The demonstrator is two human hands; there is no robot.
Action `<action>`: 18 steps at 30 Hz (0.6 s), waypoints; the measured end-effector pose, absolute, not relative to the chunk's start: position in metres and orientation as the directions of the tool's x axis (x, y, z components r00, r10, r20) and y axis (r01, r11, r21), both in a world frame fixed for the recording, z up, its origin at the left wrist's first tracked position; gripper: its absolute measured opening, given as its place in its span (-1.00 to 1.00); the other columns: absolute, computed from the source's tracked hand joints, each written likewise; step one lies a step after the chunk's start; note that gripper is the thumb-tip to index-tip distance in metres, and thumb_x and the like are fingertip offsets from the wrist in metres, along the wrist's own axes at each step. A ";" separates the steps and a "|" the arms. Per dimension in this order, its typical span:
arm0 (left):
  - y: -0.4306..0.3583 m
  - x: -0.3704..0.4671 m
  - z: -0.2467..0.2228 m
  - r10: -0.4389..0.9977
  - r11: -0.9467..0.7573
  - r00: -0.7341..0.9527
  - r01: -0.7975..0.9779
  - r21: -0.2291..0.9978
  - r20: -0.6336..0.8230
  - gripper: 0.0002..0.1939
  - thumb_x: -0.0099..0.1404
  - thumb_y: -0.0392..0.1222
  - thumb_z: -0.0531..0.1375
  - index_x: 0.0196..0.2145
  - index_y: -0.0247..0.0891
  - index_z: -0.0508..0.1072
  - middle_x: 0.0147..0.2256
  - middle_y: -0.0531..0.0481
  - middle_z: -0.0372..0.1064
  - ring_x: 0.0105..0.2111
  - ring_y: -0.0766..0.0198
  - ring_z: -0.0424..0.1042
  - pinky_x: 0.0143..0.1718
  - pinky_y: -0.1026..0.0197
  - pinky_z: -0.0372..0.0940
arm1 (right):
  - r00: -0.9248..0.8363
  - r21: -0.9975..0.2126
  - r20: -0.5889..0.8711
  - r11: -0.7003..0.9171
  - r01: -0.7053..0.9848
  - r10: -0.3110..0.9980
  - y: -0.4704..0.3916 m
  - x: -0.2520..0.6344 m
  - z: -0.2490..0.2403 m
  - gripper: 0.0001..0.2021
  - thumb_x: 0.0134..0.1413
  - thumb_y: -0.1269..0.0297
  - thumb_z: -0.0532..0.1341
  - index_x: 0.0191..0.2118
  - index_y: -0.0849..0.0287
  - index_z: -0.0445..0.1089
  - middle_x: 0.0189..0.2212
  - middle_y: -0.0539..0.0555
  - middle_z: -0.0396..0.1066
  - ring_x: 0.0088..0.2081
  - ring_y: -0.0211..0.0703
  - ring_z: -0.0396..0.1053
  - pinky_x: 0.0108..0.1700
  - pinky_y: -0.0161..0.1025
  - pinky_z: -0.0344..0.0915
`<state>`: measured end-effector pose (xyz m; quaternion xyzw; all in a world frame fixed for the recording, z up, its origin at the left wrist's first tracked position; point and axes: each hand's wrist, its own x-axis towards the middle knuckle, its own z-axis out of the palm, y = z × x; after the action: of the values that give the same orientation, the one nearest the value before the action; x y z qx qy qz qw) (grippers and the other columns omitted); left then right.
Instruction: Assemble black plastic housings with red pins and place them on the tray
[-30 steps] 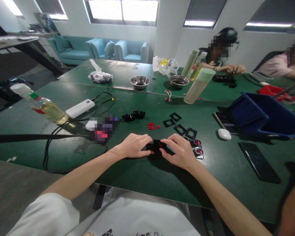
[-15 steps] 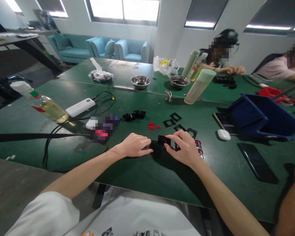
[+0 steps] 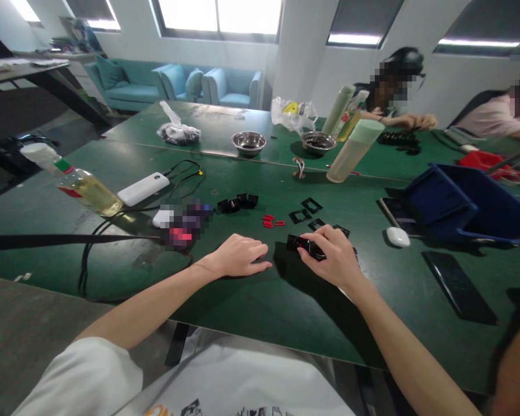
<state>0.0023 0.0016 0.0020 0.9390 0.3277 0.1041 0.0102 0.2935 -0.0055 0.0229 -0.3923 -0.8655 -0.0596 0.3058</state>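
1. Pinching a black part (image 3: 293, 242) between thumb and fingers, the right hand (image 3: 333, 254) is above the worktop (image 3: 242, 312), inward from the middle of its near edge; whether the part touches the surface cannot be told.
2. The left hand (image 3: 242, 256) rests near that edge, thumb and forefinger apart, gripping nothing visible.
3. Toward the far edge, the right steel bowl (image 3: 318, 149) holds small dark pieces; the contents of the left steel bowl (image 3: 248, 152) are hard to make out. A knotted clear bag (image 3: 178, 133) beside it encloses dark items.
4. At the left edge, a clear bottle (image 3: 91, 193) contains yellowish liquid. Near the right edge is a blue bin (image 3: 442, 211), its inside too shadowed to read.
5. The right hand covers part of the black part and some of the black frames (image 3: 300, 216). Red pieces (image 3: 267, 221) and a row of black pieces (image 3: 238, 203) lie between the hands and the far edge.
6. A blurred device (image 3: 188, 225) is unreadable; an arm (image 3: 517, 358) is cut off at lower right.
7. The worktop is green and seamed across. Behind it are blue sofas (image 3: 125, 81) below a bright window (image 3: 219, 17), and a person (image 3: 398, 81) in dark headwear beyond the far right corner.
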 end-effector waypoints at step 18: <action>0.001 0.002 0.004 0.622 -0.782 0.764 0.617 0.086 0.171 -0.61 0.55 0.16 0.17 -0.25 -0.22 0.43 -0.34 0.02 0.54 -0.31 0.18 0.55 -0.40 0.18 0.07 | -0.494 -0.120 0.448 0.597 0.793 0.745 0.002 0.301 0.016 -0.74 0.35 0.15 0.22 -0.06 0.20 0.55 -0.23 0.18 0.44 -0.22 0.04 0.41 -0.13 -0.04 0.25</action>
<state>0.0024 0.0015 0.0044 0.9392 0.3298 0.0952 0.0124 0.3013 0.0020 0.0158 -0.4459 -0.8626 -0.0512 0.2334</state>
